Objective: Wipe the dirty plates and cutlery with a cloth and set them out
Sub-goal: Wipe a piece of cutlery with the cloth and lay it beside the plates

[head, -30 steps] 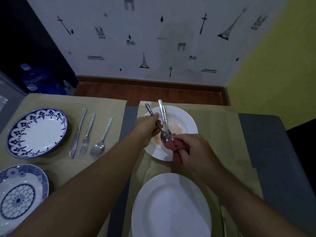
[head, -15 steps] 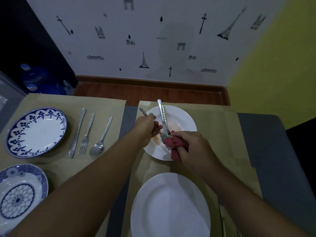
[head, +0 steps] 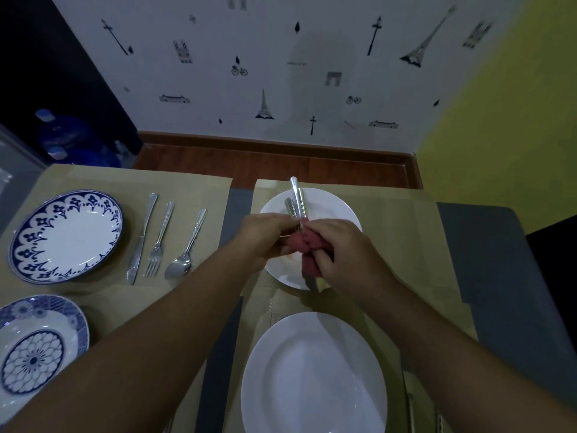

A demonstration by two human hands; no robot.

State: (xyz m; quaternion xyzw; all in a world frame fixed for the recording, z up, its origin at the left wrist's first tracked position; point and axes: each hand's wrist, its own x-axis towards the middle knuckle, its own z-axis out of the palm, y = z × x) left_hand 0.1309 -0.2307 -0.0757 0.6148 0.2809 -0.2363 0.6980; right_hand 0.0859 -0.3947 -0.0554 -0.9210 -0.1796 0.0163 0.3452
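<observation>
Right now, in the head view, the wiping step is on: the left hand pinches one piece of cutlery by its handle above the small white plate, and the right hand is curled tight round the red cloth, which hides the other end. Next, I think, it must be rubbed clean and laid on the surface beside a plate. No words or brand names can be read anywhere.

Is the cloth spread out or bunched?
Bunched: the cloth is wadded in the right hand, against a utensil the left hand holds.
</observation>
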